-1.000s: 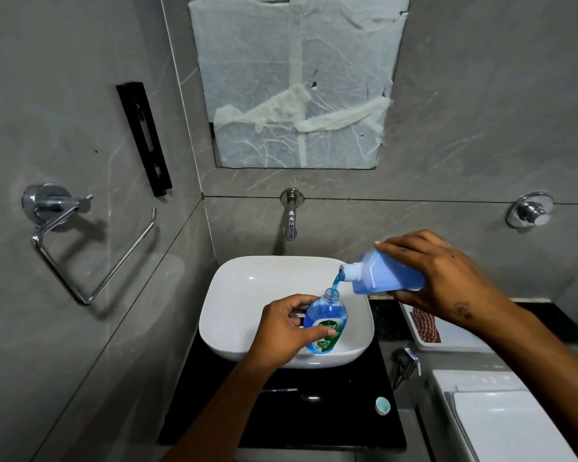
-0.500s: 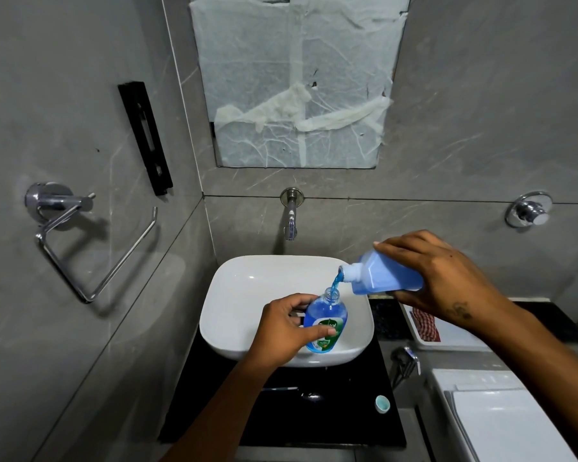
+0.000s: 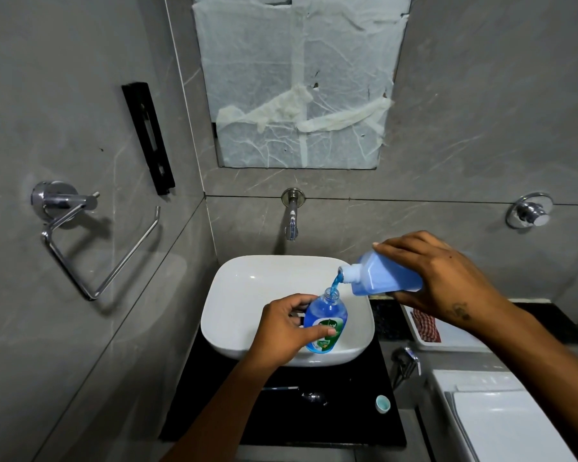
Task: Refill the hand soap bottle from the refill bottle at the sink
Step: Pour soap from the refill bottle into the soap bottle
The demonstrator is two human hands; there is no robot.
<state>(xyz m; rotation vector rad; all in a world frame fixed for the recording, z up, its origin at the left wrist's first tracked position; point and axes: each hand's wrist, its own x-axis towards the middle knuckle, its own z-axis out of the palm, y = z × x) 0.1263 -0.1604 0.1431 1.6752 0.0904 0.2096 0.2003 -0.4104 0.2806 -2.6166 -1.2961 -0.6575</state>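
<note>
hand soap bottle (image 3: 326,323), over sink (image 3: 234,295): light, slippery plastic; left hand (image 3: 282,331) wraps its body, right hand (image 3: 437,278) grips tilted refill bottle (image 3: 381,278).

The sink (image 3: 247,295) looks like glossy white ceramic, smooth and catching highlights. It sits on a black counter (image 3: 347,425), polished and faintly reflective. The tap (image 3: 291,215) and the towel ring (image 3: 80,235) are shiny chrome-like metal, as is the round knob (image 3: 528,215) on the wall. The walls (image 3: 64,111) are grey stone-look tiles with a soft sheen. The soap bottle (image 3: 326,323) is clear, smooth plastic with a glossy label; the refill bottle (image 3: 386,278) is cloudy, translucent plastic. Crinkled, matt white paper (image 3: 297,78) covers the mirror.
</note>
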